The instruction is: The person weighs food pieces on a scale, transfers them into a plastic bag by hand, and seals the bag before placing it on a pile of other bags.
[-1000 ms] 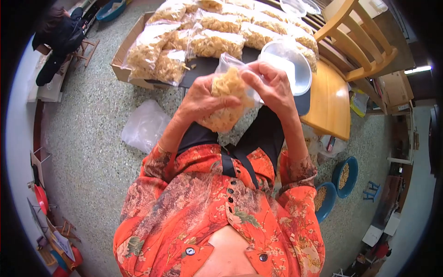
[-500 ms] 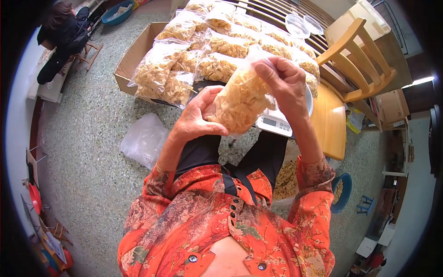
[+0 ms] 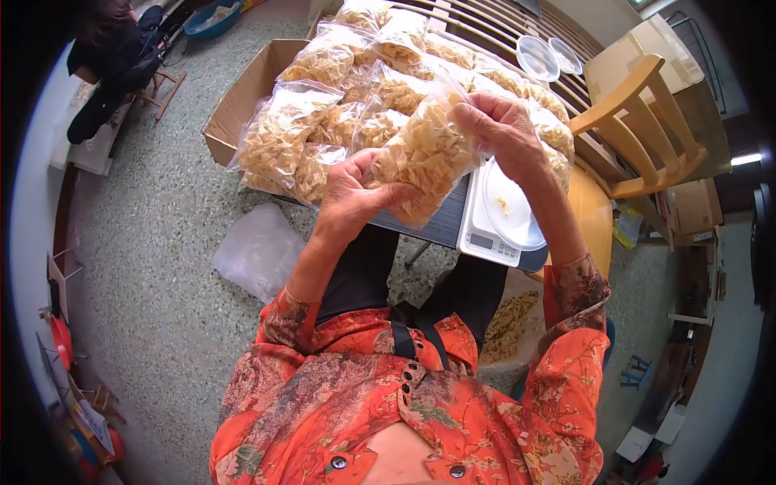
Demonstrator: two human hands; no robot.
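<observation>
Between my two hands is a clear plastic bag of pale dried flakes [image 3: 428,158], tilted with its top toward the upper right. My left hand [image 3: 356,194] grips its lower left side, thumb across the front. Fingers of my right hand [image 3: 505,129] pinch the bag near its top corner. Below the right hand sits a white kitchen scale [image 3: 489,242] with a clear round dish [image 3: 517,218] on it, holding a few flake bits. Behind the held bag, several similar filled bags [image 3: 283,121] lie heaped in and around a cardboard box [image 3: 234,109].
An open sack of flakes [image 3: 509,323] stands on the floor by my right leg. A crumpled plastic bag [image 3: 259,250] lies on the floor at left. To the right is a wooden chair [image 3: 647,129]. Another person [image 3: 113,65] sits at upper left. Two clear tubs [image 3: 537,58] rest at the back.
The held bag has shifted slightly right and up toward the heap, with both hands still on it. The scale and its dish now show more fully as the view shifted.
</observation>
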